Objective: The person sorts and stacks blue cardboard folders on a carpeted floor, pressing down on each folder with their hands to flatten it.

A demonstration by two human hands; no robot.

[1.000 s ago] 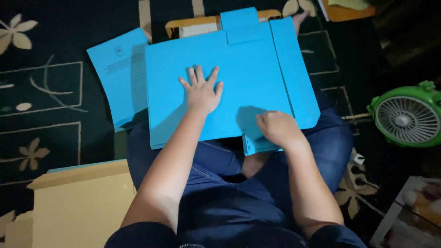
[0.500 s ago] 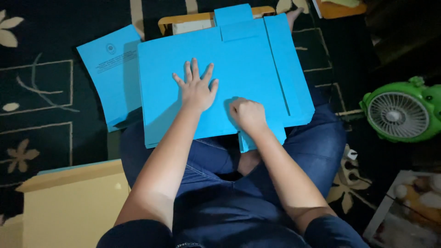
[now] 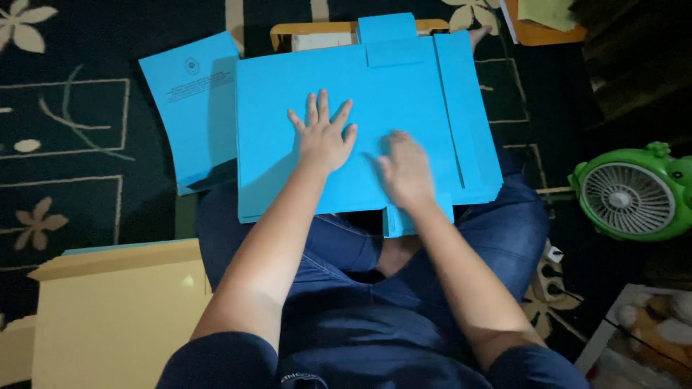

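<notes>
Dark carpet (image 3: 79, 144) with pale flower and line patterns fills the floor, and the person sits on it with legs crossed in blue jeans (image 3: 497, 238); nearest, at the left, stands a pale yellow cardboard box (image 3: 115, 317) with a strip of blue showing along its far edge; across the lap lies the blue folder (image 3: 404, 94), a large flat sheet of bright blue card with a raised strip running near to far along its right side, a small tab at the far edge and another poking out at the near edge between the knees; the left hand (image 3: 324, 137) lies flat on its middle with fingers spread wide and gripping nothing; the right hand (image 3: 405, 169) rests just beside it, palm down and blurred, its fingers seemingly loose, though I cannot tell for sure; the card looks light, thin and fairly stiff, likely smooth enough to slide off the knees and easy to crease, so the edges or the folded strip seem the best hold; left of it and partly under it lies a printed blue sheet (image 3: 191, 108); well right stands a green fan (image 3: 631, 194); beyond the folder a wooden tray (image 3: 317, 30) peeks out.
</notes>
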